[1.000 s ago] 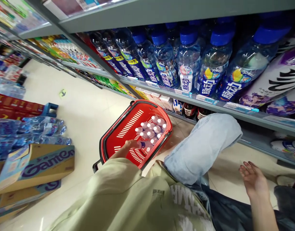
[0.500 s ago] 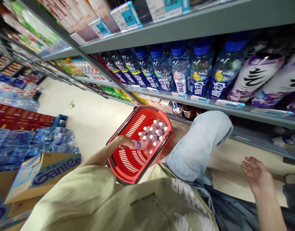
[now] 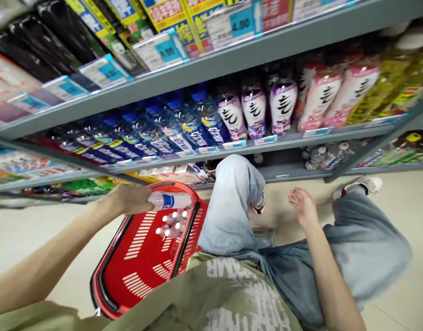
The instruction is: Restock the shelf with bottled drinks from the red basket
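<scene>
My left hand [image 3: 135,198] is closed around one end of a clear plastic bottle [image 3: 172,201] with a blue label. The bottle lies nearly level above the far end of a red shopping basket [image 3: 109,271]. Inside the basket stand several small bottles [image 3: 173,225] with white caps. My right hand [image 3: 302,205] hangs over the floor between my knees, palm up with loosely curled fingers, and nothing is in it.
Ahead runs a grey shelf [image 3: 283,140] with blue-capped bottles [image 3: 211,122], purple-and-white bottles [image 3: 254,110] and pink-and-white bottles [image 3: 323,99]. On the bottom shelf stand a few clear bottles [image 3: 316,158]. My bent knee [image 3: 228,202] is close beside the basket.
My left hand has lifted the bottle up from inside the basket to above its far rim. The view has turned to the right along the shelf. My right hand stays free.
</scene>
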Action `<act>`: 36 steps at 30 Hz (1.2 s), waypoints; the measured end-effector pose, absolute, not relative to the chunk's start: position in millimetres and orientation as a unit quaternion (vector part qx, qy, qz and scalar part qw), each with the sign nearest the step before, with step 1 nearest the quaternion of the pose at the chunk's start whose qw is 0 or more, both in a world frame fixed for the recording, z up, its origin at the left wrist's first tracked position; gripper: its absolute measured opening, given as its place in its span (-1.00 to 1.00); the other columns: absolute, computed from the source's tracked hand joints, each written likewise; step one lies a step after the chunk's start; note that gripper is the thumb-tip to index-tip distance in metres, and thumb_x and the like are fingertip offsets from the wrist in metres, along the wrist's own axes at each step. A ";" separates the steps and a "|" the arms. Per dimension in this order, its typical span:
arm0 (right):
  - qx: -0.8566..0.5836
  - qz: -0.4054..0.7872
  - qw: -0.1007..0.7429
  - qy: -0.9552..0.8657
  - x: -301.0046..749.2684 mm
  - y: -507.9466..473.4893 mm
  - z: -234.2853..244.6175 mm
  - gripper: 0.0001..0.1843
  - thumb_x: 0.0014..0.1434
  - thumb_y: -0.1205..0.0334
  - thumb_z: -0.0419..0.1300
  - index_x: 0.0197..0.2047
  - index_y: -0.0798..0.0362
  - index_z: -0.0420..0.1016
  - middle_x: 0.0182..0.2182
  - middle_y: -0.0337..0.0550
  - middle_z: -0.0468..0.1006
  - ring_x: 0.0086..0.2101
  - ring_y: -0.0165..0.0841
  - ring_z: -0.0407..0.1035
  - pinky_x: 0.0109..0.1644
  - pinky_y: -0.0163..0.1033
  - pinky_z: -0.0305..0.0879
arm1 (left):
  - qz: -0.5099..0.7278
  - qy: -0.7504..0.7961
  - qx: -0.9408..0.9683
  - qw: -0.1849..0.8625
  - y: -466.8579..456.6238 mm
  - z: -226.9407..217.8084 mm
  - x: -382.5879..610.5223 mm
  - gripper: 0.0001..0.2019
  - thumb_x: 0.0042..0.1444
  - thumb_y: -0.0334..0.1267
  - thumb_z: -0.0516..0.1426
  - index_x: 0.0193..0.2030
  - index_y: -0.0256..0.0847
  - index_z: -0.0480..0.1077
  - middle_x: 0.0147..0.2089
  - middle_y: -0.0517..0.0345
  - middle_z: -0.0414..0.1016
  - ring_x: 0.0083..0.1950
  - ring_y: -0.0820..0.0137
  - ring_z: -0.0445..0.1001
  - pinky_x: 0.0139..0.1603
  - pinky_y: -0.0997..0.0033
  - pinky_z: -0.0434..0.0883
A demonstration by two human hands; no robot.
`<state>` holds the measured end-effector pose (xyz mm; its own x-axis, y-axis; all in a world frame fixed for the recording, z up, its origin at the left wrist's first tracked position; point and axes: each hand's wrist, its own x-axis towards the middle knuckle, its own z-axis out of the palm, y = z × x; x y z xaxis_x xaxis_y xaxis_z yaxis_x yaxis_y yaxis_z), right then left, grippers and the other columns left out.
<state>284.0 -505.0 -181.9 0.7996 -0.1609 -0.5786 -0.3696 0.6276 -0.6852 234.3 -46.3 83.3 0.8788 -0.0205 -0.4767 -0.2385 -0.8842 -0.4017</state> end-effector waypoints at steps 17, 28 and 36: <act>-0.297 0.261 0.918 0.030 263.7 -449.2 -152.1 -0.53 0.24 -0.12 0.23 0.08 0.01 0.52 -0.06 -0.03 0.65 -0.23 -0.15 0.59 -0.34 -0.03 0.61 | 0.228 0.277 -0.849 0.388 -293.1 170.6 300.1 -0.76 0.13 -0.16 0.12 -0.37 -0.22 0.58 -0.44 0.13 0.52 -0.51 0.46 0.20 -0.39 0.39 0.03; -0.265 0.037 0.920 0.287 291.8 -483.4 -200.0 -0.83 0.12 0.08 0.20 -0.35 0.00 0.42 -0.52 -0.24 0.56 -0.52 -0.27 0.47 -0.57 -0.25 0.42 | 0.143 0.506 -0.810 0.258 -411.9 42.4 389.9 -0.68 0.15 -0.35 0.06 -0.04 -0.38 0.55 -0.17 -0.19 0.64 -0.16 -0.01 0.66 -0.27 0.17 0.45; -0.238 0.030 0.907 0.345 294.0 -496.2 -230.8 -0.73 0.11 0.02 0.10 -0.24 -0.01 0.48 -0.45 -0.13 0.64 -0.32 -0.12 0.61 -0.34 -0.09 0.52 | 0.148 0.597 -0.788 0.035 -422.7 -15.8 424.9 -0.67 0.26 -0.40 0.02 0.12 -0.25 0.42 0.07 -0.04 0.50 0.01 0.22 0.58 -0.08 0.29 0.50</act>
<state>294.0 -496.2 -230.8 0.7607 -0.1102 -0.6397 -0.2184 0.8846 -0.4121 424.9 -422.7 -15.8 0.2438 -0.9301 -0.2746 -0.9507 -0.2852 0.1219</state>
